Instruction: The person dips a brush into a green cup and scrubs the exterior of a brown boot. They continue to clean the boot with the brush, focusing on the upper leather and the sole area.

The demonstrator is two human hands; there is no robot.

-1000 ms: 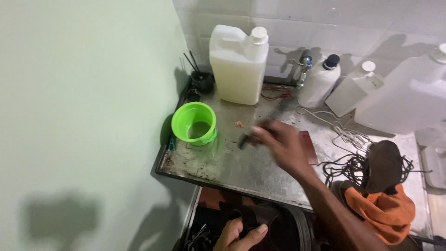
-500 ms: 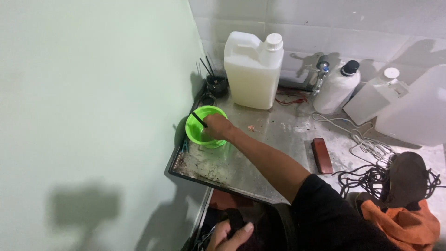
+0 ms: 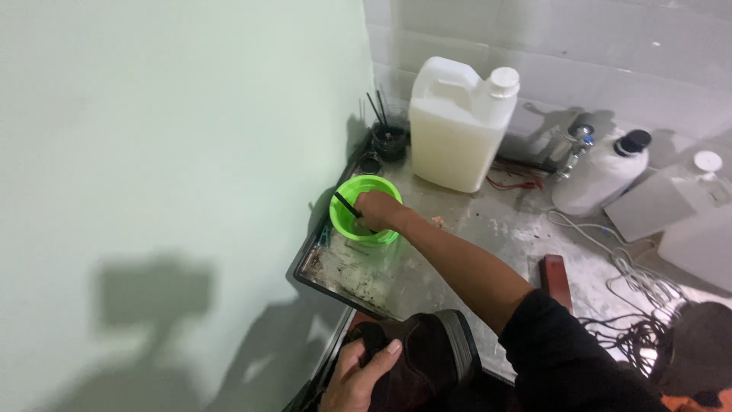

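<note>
A: Which step is this?

B: Dipping, I'd judge. The right hand (image 3: 377,210), at frame centre, pinches a thin black brush (image 3: 347,204) inside the green cup (image 3: 364,229). The left hand (image 3: 354,378), bottom centre, is wrapped round a dark shoe (image 3: 423,358).

A: What does the next move call for?

B: Probably lifting the brush without dripping.

A: Counts?

B: One green cup, one big white jug (image 3: 456,122), three smaller white bottles at the right.

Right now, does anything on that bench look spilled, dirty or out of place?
Yes. The metal tray is stained and flecked with dark grime along its front edge, below the green cup the right hand dips into. Loose cords sprawl tangled at the right. The left hand grips a dark shoe.
</note>
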